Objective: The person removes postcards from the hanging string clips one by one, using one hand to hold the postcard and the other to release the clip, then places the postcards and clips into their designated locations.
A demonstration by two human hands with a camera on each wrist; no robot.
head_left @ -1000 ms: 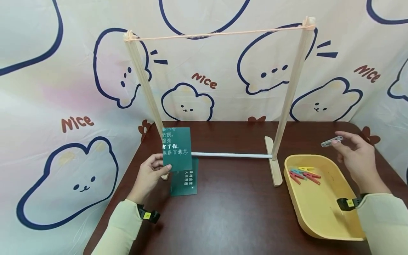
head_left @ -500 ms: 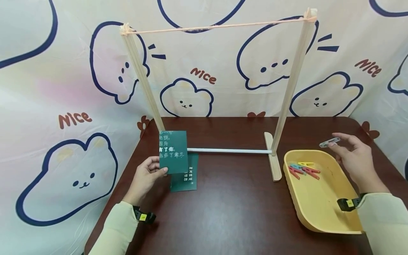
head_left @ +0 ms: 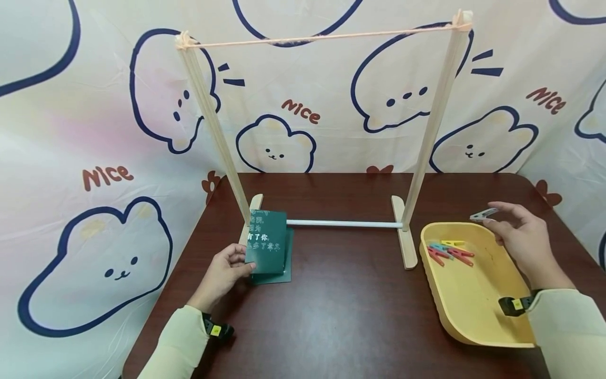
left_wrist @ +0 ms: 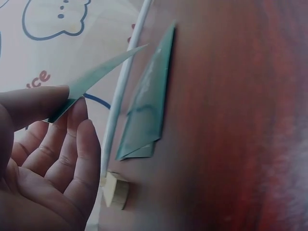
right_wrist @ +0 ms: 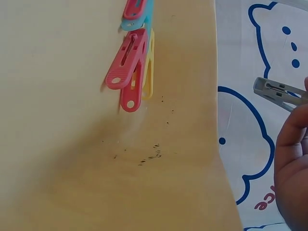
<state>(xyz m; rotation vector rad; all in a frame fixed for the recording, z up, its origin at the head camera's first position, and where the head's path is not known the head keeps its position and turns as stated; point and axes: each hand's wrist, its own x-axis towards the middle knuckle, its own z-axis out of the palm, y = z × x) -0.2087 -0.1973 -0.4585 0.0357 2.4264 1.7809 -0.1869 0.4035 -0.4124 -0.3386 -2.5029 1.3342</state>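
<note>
My left hand [head_left: 224,273] pinches a dark green card [head_left: 266,245] with printed characters by its lower left corner. In the left wrist view, the held card [left_wrist: 94,79] bends edge-on between thumb and fingers, apart from more green cards [left_wrist: 147,110] lying on the table; how many lie there I cannot tell. Over the far part of the yellow tray [head_left: 466,321], my right hand [head_left: 525,242] pinches a grey clothespin [head_left: 483,215], also visible in the right wrist view. Several red, blue and yellow clothespins [right_wrist: 127,62] lie inside the tray.
A wooden frame with two posts [head_left: 435,126] stands on the dark table [head_left: 350,310]. Pinkish string [head_left: 322,38] spans the post tops, and a white rod [head_left: 345,223] joins their feet. Behind hangs a patterned cloth [head_left: 331,142].
My left hand has lowered the card in front of the cards on the table, covering most of them. My right hand has shifted slightly left with the clothespin, whose angle has turned a little.
</note>
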